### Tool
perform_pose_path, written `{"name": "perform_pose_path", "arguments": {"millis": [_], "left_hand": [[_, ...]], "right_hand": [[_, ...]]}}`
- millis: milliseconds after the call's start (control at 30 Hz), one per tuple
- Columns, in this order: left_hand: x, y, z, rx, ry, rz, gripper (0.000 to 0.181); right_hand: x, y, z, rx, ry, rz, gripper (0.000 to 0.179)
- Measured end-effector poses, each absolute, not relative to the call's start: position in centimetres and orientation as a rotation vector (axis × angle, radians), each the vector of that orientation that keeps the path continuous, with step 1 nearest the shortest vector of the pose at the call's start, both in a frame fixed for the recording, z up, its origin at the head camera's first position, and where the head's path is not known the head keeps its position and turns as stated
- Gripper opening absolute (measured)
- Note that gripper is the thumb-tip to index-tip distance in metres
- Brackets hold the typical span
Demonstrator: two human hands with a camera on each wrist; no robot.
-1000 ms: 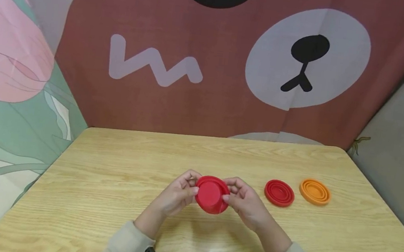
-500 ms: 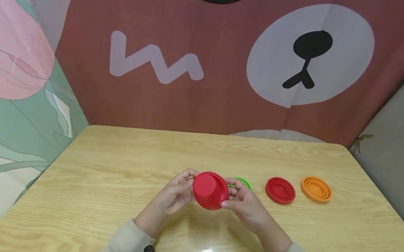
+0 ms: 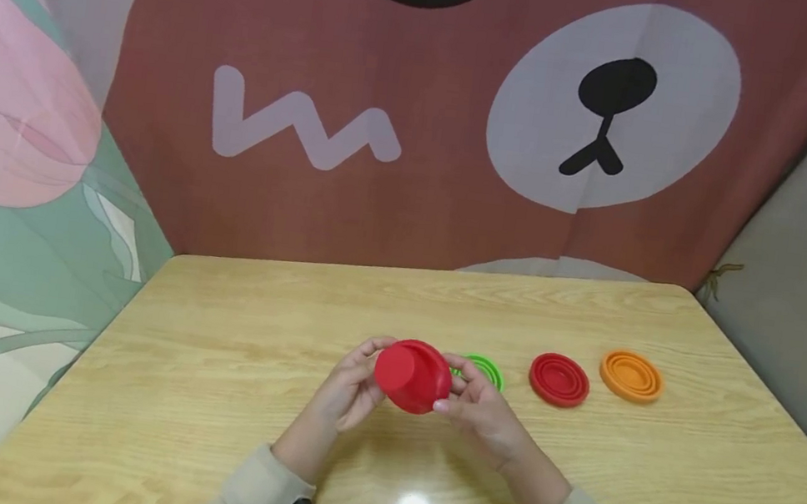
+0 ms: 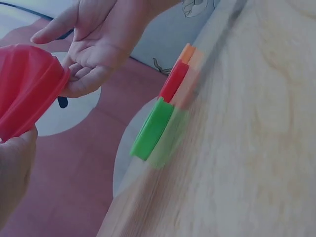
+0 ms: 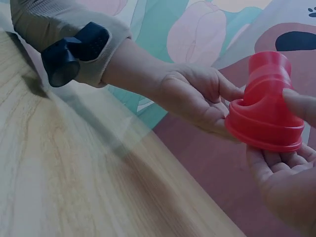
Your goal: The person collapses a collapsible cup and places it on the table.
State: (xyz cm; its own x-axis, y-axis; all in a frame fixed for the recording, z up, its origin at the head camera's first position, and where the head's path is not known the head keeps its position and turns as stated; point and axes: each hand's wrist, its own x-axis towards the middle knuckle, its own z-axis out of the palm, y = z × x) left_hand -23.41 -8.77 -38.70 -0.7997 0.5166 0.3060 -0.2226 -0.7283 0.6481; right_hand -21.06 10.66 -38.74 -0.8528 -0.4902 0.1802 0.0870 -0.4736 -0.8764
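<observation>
A red collapsible cup [image 3: 412, 377] is held up over the table between both hands, its narrow base facing the head camera and leaning left. In the right wrist view the red cup [image 5: 269, 103] is part drawn out, with one side still folded near the wide rim. My left hand [image 3: 349, 388] grips it from the left, fingers at its side. From the right, my right hand [image 3: 485, 413] holds the rim, the thumb in front and fingers behind. A green collapsed cup [image 3: 487, 370] lies on the table just behind the right hand, partly hidden by it.
Farther right on the wooden table [image 3: 210, 346] lie a red collapsed cup [image 3: 559, 380] and an orange collapsed cup [image 3: 631, 376], both flat. A brown cloth with a bear print [image 3: 437, 222] hangs behind the table's far edge.
The red cup has gone from facing the camera nearly flat to standing out longer, its base swung left. Hands and cup have shifted slightly left, uncovering the green cup.
</observation>
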Motion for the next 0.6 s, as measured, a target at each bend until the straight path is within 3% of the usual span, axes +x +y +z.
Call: {"name": "perform_pose_path", "arguments": {"millis": [600], "left_hand": [[-23.3, -9.21, -38.74, 0.679, 1.035, 2.516, 0.036]], "right_hand": [[-20.81, 10.92, -37.88, -0.547, 1.581, -2.362, 0.03]]}}
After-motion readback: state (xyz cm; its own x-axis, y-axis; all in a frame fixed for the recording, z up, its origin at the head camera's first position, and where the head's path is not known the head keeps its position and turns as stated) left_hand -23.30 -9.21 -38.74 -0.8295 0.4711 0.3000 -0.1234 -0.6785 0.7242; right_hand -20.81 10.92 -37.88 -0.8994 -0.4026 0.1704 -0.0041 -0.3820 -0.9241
